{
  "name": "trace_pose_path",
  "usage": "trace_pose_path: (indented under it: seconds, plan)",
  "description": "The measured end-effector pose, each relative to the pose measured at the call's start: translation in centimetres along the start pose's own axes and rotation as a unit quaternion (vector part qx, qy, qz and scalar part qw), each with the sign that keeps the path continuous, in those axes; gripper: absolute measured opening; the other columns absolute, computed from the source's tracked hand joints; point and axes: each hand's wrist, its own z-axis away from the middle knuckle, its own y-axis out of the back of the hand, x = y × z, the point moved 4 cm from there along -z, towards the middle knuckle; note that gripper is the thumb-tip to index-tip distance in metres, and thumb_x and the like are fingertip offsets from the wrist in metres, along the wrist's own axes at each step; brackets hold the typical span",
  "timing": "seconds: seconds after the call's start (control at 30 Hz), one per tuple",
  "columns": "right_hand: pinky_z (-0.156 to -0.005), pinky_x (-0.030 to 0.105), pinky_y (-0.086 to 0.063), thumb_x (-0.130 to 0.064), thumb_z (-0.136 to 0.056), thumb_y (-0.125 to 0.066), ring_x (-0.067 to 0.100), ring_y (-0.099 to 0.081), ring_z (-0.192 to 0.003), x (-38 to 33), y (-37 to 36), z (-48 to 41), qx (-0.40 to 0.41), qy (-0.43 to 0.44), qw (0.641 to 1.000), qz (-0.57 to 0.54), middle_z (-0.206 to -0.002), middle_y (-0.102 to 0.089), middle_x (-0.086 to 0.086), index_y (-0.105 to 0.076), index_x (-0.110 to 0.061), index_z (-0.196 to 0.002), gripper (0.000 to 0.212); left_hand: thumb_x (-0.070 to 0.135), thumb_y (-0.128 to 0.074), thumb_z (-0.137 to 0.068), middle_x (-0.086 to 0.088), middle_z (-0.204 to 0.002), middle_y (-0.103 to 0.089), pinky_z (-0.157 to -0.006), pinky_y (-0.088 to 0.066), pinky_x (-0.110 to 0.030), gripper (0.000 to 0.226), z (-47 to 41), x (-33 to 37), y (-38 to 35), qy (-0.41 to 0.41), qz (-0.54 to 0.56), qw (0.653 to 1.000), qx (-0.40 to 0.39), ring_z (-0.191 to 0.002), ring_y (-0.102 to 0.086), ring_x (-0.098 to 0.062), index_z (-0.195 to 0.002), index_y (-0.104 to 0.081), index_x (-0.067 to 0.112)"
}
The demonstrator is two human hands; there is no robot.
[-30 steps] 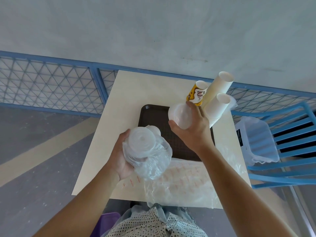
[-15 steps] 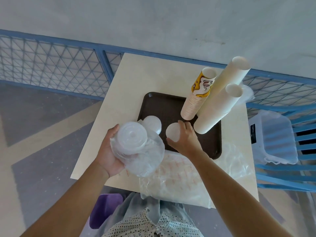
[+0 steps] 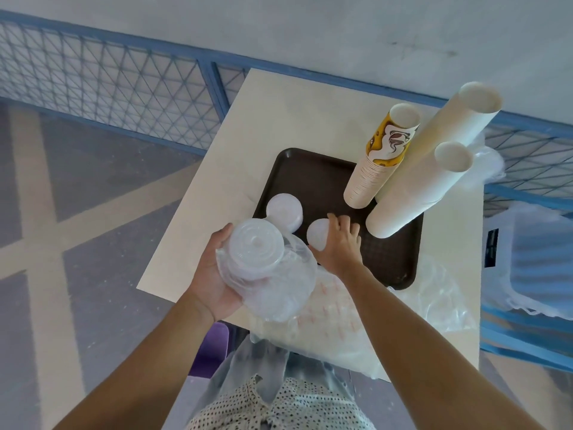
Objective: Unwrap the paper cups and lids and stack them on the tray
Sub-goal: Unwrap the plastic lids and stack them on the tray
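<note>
Down from beside the cups, the right hand had brought its small lid stack to rest on the tray, so that batch looked placed, though not yet released. On the bench, the tray's far right carried three tall cup stacks. The left hand held the wrapped lids over the tray's near-left corner, fingers curled round the bag. Another lid stack sat just left of the small one, which the right thumb and fingers loosely bracketed, touching it.
</note>
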Motion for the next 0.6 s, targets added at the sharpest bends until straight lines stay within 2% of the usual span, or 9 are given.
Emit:
trace_pose_path:
  seconds: [0.17,0.27,0.4,0.5,0.6]
  plan:
    - [-0.117,0.054,-0.035,-0.068,-0.074,-0.08,0.036,-0.033,-0.14,0.0,0.1,-0.1,-0.02,-0.004,0.999,-0.027,-0.155,-0.029,0.007,-0.019,-0.023,-0.161,0.115,0.061,-0.049,-0.099,-0.013,-0.13,-0.064,-0.096,-0.055,-0.044,0.061,0.3,-0.3,-0.6,-0.011,0.012,1.0,-0.004,-0.116,-0.062,-0.031,-0.142,-0.06,0.018]
    - [-0.119,0.055,-0.033,-0.069,-0.073,-0.081,0.035,-0.03,-0.144,0.0,0.2,-0.1,-0.027,-0.002,0.999,-0.033,-0.159,-0.027,0.006,-0.016,-0.027,-0.161,0.117,0.06,-0.047,-0.1,-0.014,-0.13,-0.066,-0.102,-0.048,-0.047,0.058,0.4,-0.3,-1.1,-0.016,0.013,1.0,0.005,-0.117,-0.062,-0.031,-0.134,-0.067,0.018]
    - [-0.116,0.054,-0.039,-0.063,-0.079,-0.079,0.035,-0.034,-0.14,0.3,0.3,-0.2,-0.012,0.003,0.999,-0.038,-0.156,-0.032,0.007,-0.024,-0.028,-0.159,0.104,0.06,-0.047,-0.1,-0.013,-0.133,-0.063,-0.102,-0.048,-0.046,0.062,0.2,-0.2,-1.1,-0.025,-0.001,1.0,0.01,-0.121,-0.058,-0.032,-0.144,-0.06,0.018]
    - [-0.113,0.051,-0.046,-0.061,-0.082,-0.078,0.033,-0.036,-0.134,0.5,0.3,-0.2,-0.002,0.013,0.999,-0.045,-0.151,-0.034,0.007,-0.031,-0.028,-0.156,0.094,0.06,-0.049,-0.1,-0.012,-0.133,-0.064,-0.104,-0.047,-0.047,0.06,0.1,-0.2,-1.1,-0.026,-0.002,1.0,0.005,-0.122,-0.058,-0.032,-0.142,-0.062,0.019]
    - [-0.111,0.048,-0.046,-0.062,-0.081,-0.077,0.032,-0.036,-0.133,0.4,0.3,-0.2,-0.007,0.016,0.999,-0.04,-0.151,-0.033,0.007,-0.031,-0.027,-0.157,0.095,0.059,-0.049,-0.1,-0.013,-0.132,-0.064,-0.105,-0.046,-0.048,0.057,0.1,0.0,-1.1,-0.032,-0.01,0.999,0.003,-0.121,-0.058,-0.031,-0.137,-0.064,0.019]
